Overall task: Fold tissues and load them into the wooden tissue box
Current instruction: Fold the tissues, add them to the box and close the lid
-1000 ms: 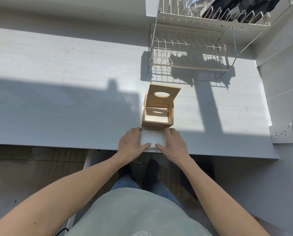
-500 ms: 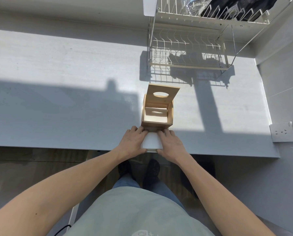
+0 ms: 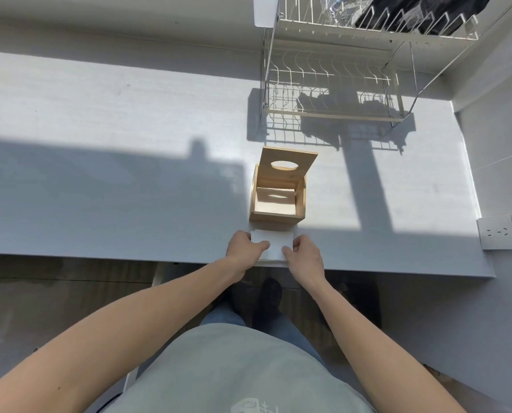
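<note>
A white folded tissue stack (image 3: 274, 244) lies flat at the near edge of the white countertop (image 3: 114, 180), just in front of the wooden tissue box (image 3: 277, 214). The box stands with its lid (image 3: 289, 163) raised, an oval hole in the lid, and its inside looks bare wood. My left hand (image 3: 244, 250) grips the tissue's left side with the thumb on top. My right hand (image 3: 304, 256) grips its right side the same way.
A white wire dish rack (image 3: 335, 81) stands at the back right, with dark items on its upper tier. A wall socket (image 3: 500, 231) sits on the right wall. The countertop's edge runs just under my hands; the floor and my feet lie below.
The tissue was pinched narrow and lifted between my hands half a second ago. It now lies flat and wider, with my hands moved apart to its sides.
</note>
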